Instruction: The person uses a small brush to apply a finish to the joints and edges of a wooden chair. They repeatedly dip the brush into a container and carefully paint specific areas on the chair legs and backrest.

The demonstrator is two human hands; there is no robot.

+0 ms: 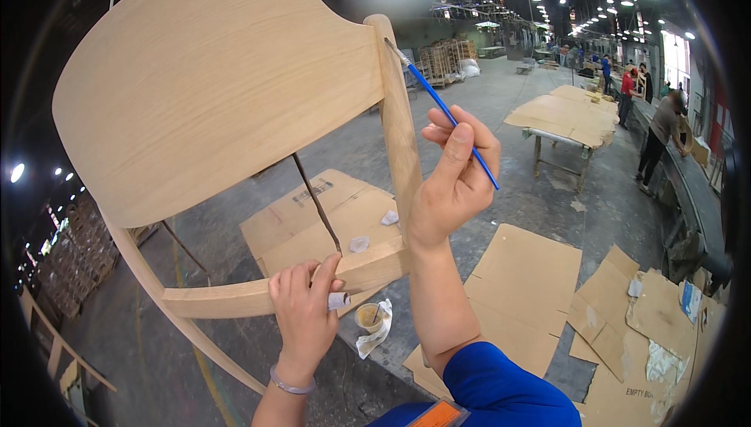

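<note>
A pale wooden chair frame (400,138) stands tilted before me, with a wide curved backrest panel (211,91) between its posts. My right hand (458,181) pinches a thin blue-handled paintbrush (438,100). Its bristle tip touches the right post close to where the backrest joins it. My left hand (301,298) is closed around the lower crossbar (223,300). A small whitish roll (338,300) sticks out by its thumb; what it is I cannot make out. A thin dark rod or strip (317,202) runs from below the backrest down to that hand.
Below the crossbar a small cup (368,317) of yellowish stuff stands beside crumpled white paper (376,341). Flattened cardboard (520,290) covers parts of the floor. To the right are a cardboard-topped table (567,114) and a long bench (688,184) with people (665,134) at it.
</note>
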